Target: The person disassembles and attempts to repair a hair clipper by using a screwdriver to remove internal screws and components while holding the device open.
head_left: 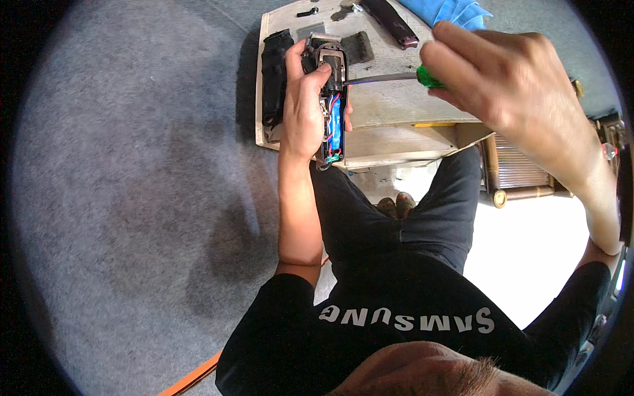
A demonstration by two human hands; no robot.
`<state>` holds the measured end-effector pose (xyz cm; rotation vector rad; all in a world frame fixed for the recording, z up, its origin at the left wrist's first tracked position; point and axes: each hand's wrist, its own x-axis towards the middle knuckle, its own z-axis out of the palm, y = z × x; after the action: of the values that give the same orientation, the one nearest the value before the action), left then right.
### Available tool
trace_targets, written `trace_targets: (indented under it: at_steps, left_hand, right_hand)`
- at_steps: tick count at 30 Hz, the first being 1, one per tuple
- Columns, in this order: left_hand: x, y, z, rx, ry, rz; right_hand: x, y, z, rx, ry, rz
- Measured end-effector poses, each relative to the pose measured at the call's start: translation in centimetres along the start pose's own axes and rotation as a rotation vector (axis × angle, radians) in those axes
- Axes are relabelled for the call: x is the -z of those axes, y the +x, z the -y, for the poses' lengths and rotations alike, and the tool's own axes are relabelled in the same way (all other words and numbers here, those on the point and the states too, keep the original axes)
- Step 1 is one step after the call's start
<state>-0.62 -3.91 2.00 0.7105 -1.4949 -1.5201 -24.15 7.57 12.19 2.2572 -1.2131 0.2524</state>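
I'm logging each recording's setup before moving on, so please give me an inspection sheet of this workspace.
Surface: pale wooden table with an open compartment in its near side.
Job's things: opened clipper with a blue cell exposed; green-handled screwdriver, its tip at the clipper's side, contact unclear.
Clutter: dark maroon casing, blue cloth, black bundle, dark pad, small black part.
Grippers: bare hands; left hand holds the clipper, right hand grips the screwdriver.
Cables: thin wires, some red, inside the clipper; otherwise nothing seen.
Surroundings: grey floor left, bamboo furniture right.
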Motion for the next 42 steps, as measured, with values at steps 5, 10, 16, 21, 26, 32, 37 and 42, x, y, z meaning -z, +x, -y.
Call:
trace_targets:
  at_steps: [5,10,16,21,26,32,37,42]
  left_hand:
    - [0.2,-0.2,-0.1,-0.005,0.001,0.015]
    - [0.1,-0.3,-0.3,0.051,0.058,-0.050]
    - [-0.3,-0.4,-0.3,0.029,0.056,-0.067]
    - [0.2,-0.3,-0.2,0.024,0.076,-0.038]
    - [0.3,-0.5,0.0,0.010,0.094,-0.028]
    - [-0.3,-0.2,-0.4,0.028,0.063,-0.108]
    - [0.6,0.4,0.3,0.018,-0.097,-0.097]
    - [0.8,0.3,0.4,0.020,-0.067,-0.137]
  right_hand:
    - [-0.1,1.0,0.0,0.141,-0.131,-0.247]
    - [0.1,0.7,0.3,-0.124,0.228,0.079]
    - [-0.7,0.7,-1.3,0.233,-0.132,-0.037]
    - [-0.7,0.7,0.8,0.133,-0.070,-0.152]
    - [-1.6,0.7,0.5,-0.284,0.339,-0.032]
    - [-3.7,-0.6,-1.5,-0.401,0.562,0.140]
    - [-7.3,-1.0,-2.4,-0.487,0.583,-0.060]
    - [-8.9,0.4,1.1,-0.511,0.549,-0.055]
